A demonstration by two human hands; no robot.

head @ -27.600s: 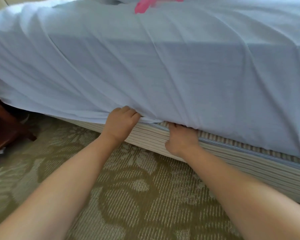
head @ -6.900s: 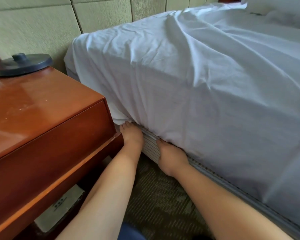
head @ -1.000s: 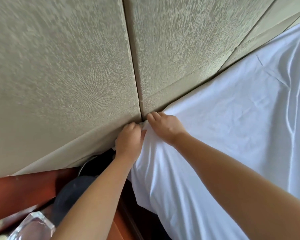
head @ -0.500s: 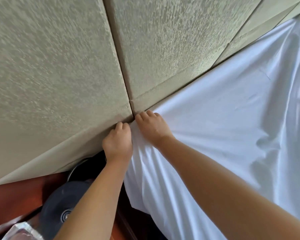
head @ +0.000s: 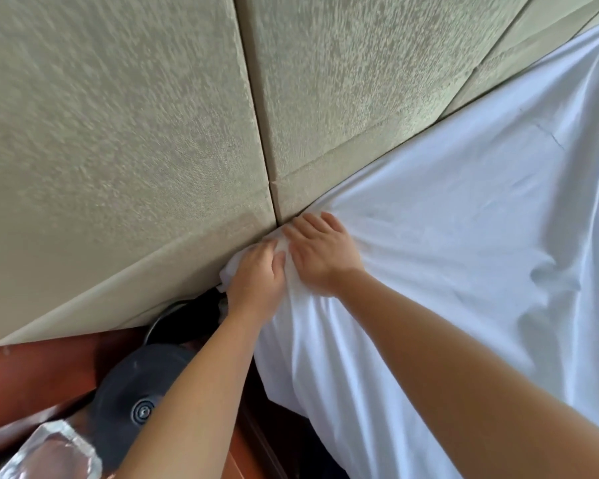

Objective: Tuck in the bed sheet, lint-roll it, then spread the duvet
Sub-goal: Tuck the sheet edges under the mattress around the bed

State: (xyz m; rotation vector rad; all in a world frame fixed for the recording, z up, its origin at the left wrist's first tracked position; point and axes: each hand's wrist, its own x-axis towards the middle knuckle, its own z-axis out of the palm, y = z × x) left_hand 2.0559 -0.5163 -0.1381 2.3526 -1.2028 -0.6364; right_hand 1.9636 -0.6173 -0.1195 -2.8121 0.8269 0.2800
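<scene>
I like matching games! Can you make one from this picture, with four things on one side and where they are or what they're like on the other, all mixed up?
Things:
1. bed sheet
2. padded headboard
3. left hand
4. dark round lid

Clues:
A. beige and speckled, split by seams
B. lies on the wooden nightstand, lower left
C. white and wrinkled, covers the mattress
D. bunches cloth at the corner, beside the right hand

Pairs: 1-C, 2-A, 3-D, 4-B
</scene>
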